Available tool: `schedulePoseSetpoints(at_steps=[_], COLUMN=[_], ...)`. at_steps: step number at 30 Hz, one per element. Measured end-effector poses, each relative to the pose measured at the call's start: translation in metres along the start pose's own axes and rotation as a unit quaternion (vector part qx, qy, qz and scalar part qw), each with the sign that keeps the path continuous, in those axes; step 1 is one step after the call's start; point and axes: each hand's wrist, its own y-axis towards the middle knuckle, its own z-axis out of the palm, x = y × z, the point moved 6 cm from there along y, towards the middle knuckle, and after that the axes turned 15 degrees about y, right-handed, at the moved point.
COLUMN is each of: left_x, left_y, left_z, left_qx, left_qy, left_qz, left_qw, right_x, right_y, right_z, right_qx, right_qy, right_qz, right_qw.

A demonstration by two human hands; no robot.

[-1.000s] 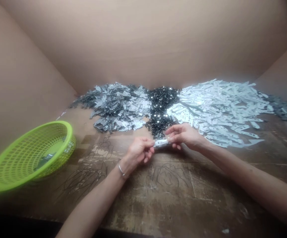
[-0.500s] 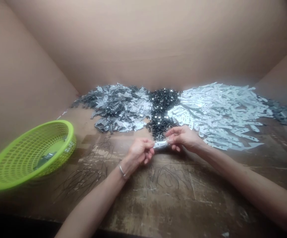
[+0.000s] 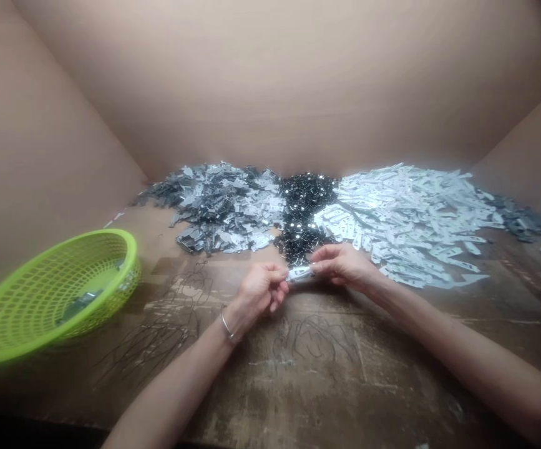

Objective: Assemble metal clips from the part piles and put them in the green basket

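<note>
A small silvery metal piece [image 3: 299,273], elongated and slotted, is stretched between my two hands just above the worn table. My left hand [image 3: 265,285], with a bracelet at the wrist, pinches its left end between thumb and fingers. The right end is in the fingertips of my right hand [image 3: 338,265]. Just beyond my fingers lies a heap of small dark rivet-like pins [image 3: 305,212]. Long pale metal strips [image 3: 410,218] are heaped to the right of it, and shorter grey metal plates [image 3: 233,206] to the left. My fingers hide both ends of the held piece.
At the left a yellow-green plastic basket [image 3: 132,249] leans at a tilt, with some metal pieces [image 3: 83,302] inside. Tall brown panels [image 3: 270,81] enclose the back and sides. Dark scribbled lines mark the wooden tabletop [image 3: 298,386].
The view has shifted slightly. Both hands still hold the metal piece in nearly the same place, and the right fingers have drawn closer together on its end.
</note>
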Motion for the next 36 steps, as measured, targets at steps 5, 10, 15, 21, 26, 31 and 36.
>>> schedulePoseSetpoints(at_steps=[5, 10, 15, 21, 26, 31, 36], left_x=[-0.004, -0.006, -0.006, -0.008, -0.02, -0.037, -0.026], left_y=[-0.002, -0.002, -0.003, -0.005, -0.011, -0.023, -0.024], left_z=[0.001, 0.0, 0.0, 0.003, 0.008, 0.01, 0.022], left_qx=[-0.001, -0.004, -0.017, -0.026, -0.043, -0.065, 0.031], left_qy=[-0.004, -0.003, 0.042, 0.147, 0.187, 0.176, 0.074], left_qz=[0.006, 0.012, 0.035, 0.095, 0.132, 0.186, 0.135], left_qw=[1.0, 1.0, 0.998, 0.984, 0.972, 0.964, 0.988], right_x=[0.001, -0.002, 0.007, 0.023, 0.024, 0.031, 0.028], right_y=[0.0, -0.002, -0.009, -0.021, -0.025, -0.035, -0.04], right_z=[0.0, 0.01, 0.011, 0.024, 0.035, 0.042, 0.036], right_qx=[-0.015, 0.051, 0.016, -0.01, 0.025, 0.111, 0.185], right_qy=[-0.025, -0.054, -0.138, -0.265, -0.303, -0.333, -0.199], right_qz=[-0.002, -0.001, -0.07, -0.211, -0.268, -0.344, -0.255], right_qw=[1.0, 0.997, 0.988, 0.941, 0.914, 0.871, 0.928])
